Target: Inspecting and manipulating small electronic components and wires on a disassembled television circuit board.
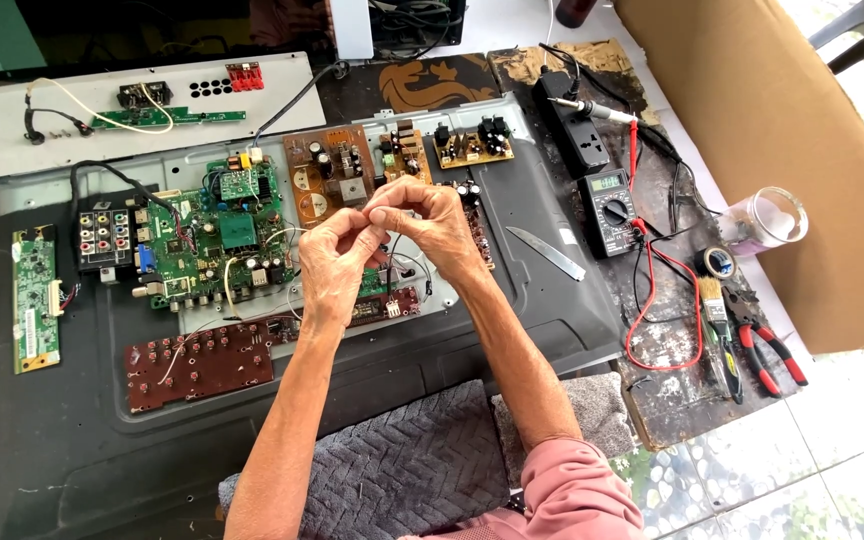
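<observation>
step: we twist thin wires (389, 262) above green circuit board (227, 240) | left hand (335, 262), right hand (432, 222) both pinching the wires | next, we judge: steady fingertip grip

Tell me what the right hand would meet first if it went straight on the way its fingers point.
The right hand points leftward, its fingertips already meeting the left hand, so that comes first. Depth looks shared, though one view cannot confirm it.
</observation>
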